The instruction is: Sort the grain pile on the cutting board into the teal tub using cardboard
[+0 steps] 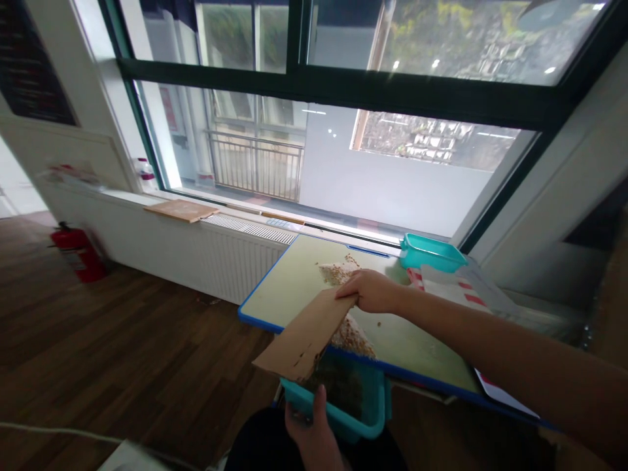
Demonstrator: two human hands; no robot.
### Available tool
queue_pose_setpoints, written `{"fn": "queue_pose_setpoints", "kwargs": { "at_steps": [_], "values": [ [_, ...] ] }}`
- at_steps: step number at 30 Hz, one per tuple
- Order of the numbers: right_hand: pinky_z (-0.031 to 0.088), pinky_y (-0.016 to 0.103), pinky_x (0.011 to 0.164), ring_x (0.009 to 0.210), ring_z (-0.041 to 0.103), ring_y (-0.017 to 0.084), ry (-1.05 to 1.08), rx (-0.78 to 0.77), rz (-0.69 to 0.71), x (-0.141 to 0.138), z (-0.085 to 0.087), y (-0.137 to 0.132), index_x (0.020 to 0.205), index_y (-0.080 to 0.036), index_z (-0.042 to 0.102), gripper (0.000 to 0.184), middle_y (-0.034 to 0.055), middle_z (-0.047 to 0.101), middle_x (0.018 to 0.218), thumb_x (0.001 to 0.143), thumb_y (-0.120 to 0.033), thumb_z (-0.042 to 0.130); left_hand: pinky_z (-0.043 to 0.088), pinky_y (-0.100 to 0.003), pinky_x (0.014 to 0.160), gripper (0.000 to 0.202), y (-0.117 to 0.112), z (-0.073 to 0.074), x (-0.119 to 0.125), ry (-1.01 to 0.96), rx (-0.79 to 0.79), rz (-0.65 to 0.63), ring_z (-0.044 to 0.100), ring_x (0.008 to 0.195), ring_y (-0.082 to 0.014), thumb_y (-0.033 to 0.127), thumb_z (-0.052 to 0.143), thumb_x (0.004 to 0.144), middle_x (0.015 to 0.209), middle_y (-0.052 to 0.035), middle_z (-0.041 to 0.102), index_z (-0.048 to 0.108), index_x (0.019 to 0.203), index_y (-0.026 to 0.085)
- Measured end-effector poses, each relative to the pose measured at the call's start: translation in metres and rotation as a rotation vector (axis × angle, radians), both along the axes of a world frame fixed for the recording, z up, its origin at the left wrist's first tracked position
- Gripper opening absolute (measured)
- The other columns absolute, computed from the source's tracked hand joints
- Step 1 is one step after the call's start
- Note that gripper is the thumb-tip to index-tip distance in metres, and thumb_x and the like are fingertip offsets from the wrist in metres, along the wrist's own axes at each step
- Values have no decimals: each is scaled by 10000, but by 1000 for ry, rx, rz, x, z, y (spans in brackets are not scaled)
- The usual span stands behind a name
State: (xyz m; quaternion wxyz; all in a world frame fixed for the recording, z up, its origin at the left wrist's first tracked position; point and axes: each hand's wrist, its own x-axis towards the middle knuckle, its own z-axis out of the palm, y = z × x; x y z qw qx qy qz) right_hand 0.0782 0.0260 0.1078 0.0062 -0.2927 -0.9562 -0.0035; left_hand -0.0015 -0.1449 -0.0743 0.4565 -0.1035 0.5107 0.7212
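My right hand (375,292) is closed on one end of a piece of brown cardboard (307,333), which slants down past the table's front edge. Under that edge, my left hand (316,428) grips the near rim of a teal plastic basin (356,422), its thumb on the rim. The basin's inside is dark, and its contents cannot be made out. Beside the cardboard, a heap of pale and brown grains (352,337) lies at the edge of the table. Beyond my right hand spreads a second patch of grains (336,272), partly hidden by the hand.
The pale yellow table (275,288) has a blue rim and stands against the window. A second teal basin (432,252) sits at its back right, near a red-and-white packet (444,288). A radiator (240,261) and a red fire extinguisher (78,252) are to the left.
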Motion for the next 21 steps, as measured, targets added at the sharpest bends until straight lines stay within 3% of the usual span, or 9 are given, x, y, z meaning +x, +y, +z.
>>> {"fn": "queue_pose_setpoints", "kwargs": {
  "at_steps": [5,11,21],
  "values": [
    [462,281,823,871,647,179,-52,32,-77,6,6,-10,1029,-315,712,522,4,736,912,618,-70,505,554,-424,750,706,-3,11,1,-95,-39,5,652,892,-251,284,734,656,1026,-71,629,382,1268,264],
    [462,268,806,887,655,180,-113,35,-198,13,16,-26,1030,-322,710,494,9,735,935,645,-99,495,538,-423,805,449,-4,0,-2,-41,43,-21,660,874,-257,251,754,620,931,-80,642,538,1009,185],
    [473,286,713,868,666,213,-222,73,-288,23,22,-49,1054,-356,693,495,26,735,922,662,-149,473,552,-471,711,592,-18,-10,9,99,46,-22,672,829,-311,407,771,598,902,-107,649,507,1081,189]
  ]
}}
